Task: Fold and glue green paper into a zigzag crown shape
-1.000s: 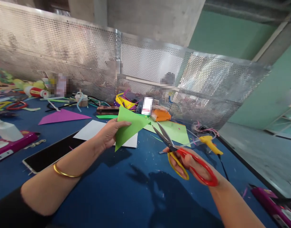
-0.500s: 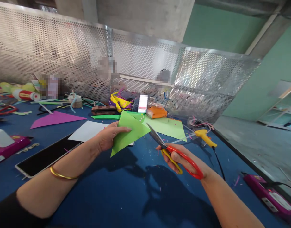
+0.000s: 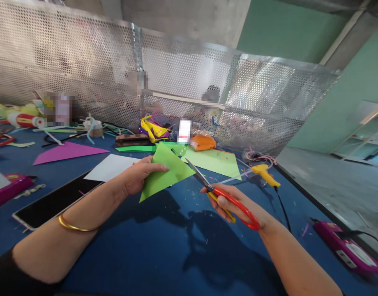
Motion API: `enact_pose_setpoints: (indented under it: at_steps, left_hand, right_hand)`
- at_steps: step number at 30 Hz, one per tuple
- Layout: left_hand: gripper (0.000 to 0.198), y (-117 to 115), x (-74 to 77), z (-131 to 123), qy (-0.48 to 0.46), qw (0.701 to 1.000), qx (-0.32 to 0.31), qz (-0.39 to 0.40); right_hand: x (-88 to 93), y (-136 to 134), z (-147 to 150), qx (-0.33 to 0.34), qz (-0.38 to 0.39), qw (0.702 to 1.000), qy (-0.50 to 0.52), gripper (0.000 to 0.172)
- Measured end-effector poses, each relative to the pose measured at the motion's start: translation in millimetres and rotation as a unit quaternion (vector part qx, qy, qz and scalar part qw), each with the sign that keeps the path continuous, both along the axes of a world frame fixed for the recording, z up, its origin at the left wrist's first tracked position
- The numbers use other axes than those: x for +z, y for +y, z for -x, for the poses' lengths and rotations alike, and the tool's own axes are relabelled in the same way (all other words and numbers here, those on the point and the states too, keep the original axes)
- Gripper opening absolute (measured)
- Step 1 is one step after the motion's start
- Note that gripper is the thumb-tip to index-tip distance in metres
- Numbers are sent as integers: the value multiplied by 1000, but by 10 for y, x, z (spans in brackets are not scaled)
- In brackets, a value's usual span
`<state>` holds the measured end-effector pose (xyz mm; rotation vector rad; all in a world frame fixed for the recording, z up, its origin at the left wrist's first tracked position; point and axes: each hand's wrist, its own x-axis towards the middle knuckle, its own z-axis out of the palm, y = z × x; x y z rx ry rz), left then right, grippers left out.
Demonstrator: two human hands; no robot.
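A piece of bright green paper point(image 3: 167, 172) is pinched in my left hand point(image 3: 142, 174), thumb on top and the other fingers behind it. My right hand point(image 3: 227, 201) grips scissors point(image 3: 233, 201) with one red and one yellow handle. Their blades point up and left at the right corner of the green paper; whether they touch it I cannot tell. Beyond lies a pale green sheet point(image 3: 212, 162) on the blue table point(image 3: 158, 255). A white sheet point(image 3: 110, 167) lies under and behind my left wrist, partly over a black tablet-like panel point(image 3: 58, 201).
At right are a yellow glue gun point(image 3: 266, 174) with a cord and a purple power strip point(image 3: 346, 248). Purple paper point(image 3: 70, 152) lies at left. An orange packet point(image 3: 203, 142) and yellow strips point(image 3: 153, 130) sit by the perforated metal screen point(image 3: 183, 65).
The scissor blades look closer together than before, still near the paper's right corner. The whole view has shifted slightly, and both hands appear a little further left.
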<state>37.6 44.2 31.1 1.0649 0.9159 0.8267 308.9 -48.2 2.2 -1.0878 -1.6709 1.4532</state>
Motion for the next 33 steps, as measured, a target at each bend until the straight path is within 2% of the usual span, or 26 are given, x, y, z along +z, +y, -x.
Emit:
enact_pose_setpoints:
  at_steps: [13, 24, 28, 33]
  left_hand:
    - [28, 9, -17, -15, 6, 1000, 9, 25]
    - [32, 20, -36, -5, 3, 999, 17, 38]
    - [31, 27, -43, 11, 4, 1000, 7, 29]
    - [31, 24, -31, 13, 5, 1000, 4, 19]
  right_hand:
    - [80, -10, 42, -19, 20, 999, -47, 58]
    - [107, -20, 71, -16, 14, 999, -46, 56]
    - [87, -20, 70, -10, 3, 1000, -24, 61]
    - [67, -17, 58, -10, -1, 999, -47, 71]
